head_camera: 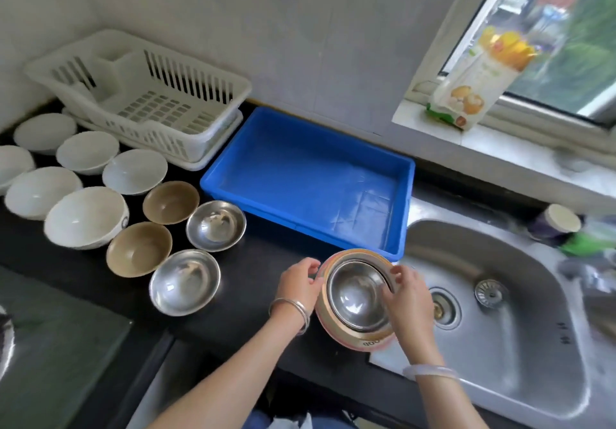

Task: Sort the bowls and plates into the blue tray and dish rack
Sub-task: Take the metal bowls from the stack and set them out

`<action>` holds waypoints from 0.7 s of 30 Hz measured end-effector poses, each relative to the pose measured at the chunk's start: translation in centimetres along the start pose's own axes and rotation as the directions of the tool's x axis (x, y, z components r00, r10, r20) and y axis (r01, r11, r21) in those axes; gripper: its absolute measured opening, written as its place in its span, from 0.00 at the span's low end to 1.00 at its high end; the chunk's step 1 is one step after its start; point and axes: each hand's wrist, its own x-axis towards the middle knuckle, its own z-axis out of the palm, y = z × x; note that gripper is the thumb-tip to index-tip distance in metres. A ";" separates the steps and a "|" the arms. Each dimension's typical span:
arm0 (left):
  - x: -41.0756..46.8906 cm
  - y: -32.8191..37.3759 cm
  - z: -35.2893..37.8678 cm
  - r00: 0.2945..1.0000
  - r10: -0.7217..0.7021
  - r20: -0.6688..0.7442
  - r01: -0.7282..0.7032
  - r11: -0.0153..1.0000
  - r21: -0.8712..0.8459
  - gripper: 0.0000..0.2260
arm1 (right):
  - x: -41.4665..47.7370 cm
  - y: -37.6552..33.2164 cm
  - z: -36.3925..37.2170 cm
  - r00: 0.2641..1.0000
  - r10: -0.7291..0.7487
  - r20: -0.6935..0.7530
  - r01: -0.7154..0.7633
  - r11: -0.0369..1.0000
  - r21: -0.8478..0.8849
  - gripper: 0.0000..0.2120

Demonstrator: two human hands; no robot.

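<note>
Two hands, left hand point(300, 283) and right hand point(410, 298), clasp a steel-lined pink bowl point(356, 298). It hangs just before the blue tray point(310, 178).

Grey wall point(300, 28), bright window point(560, 28)

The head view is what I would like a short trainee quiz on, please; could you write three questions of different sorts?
1. True or false: the blue tray already holds bowls.
2. Multiple choice: the steel bowl in the person's hands sits inside A) the dish rack, B) a pink-rimmed bowl, C) the sink.
3. Fill in: besides the one in hand, ___ steel bowls stand on the counter.

Key
1. False: the tray is empty, and so is the rack.
2. B: the left hand and right hand grip the nested pair at the sink's near edge.
3. Two, beside two brown bowls.
</note>
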 end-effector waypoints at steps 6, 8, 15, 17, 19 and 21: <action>0.6 1.1 2.7 0.999 0.016 0.049 -0.021 0.994 0.109 0.16 | -1.1 2.2 0.6 0.987 0.139 0.076 -0.140 0.990 0.010 0.24; 0.8 1.1 3.1 0.998 0.029 0.050 -0.037 0.987 0.158 0.16 | -1.0 2.2 0.8 0.984 0.157 0.080 -0.158 0.987 0.010 0.20; 0.9 0.4 4.0 0.998 0.056 0.034 -0.062 0.973 0.222 0.15 | -0.5 2.2 0.5 0.992 0.123 0.019 -0.122 0.992 -0.034 0.07; 1.0 0.3 4.2 0.998 0.053 0.031 -0.059 0.971 0.232 0.14 | -0.5 2.2 0.5 0.996 0.086 0.024 -0.083 0.992 -0.098 0.09; 1.0 0.3 4.4 0.998 0.053 0.027 -0.058 0.968 0.244 0.14 | -0.4 2.1 0.5 0.997 0.072 0.034 -0.065 0.982 -0.177 0.11; 1.1 0.3 4.4 0.998 0.055 0.027 -0.060 0.964 0.258 0.13 | -0.3 2.2 0.5 0.996 0.076 0.037 -0.066 0.970 -0.234 0.11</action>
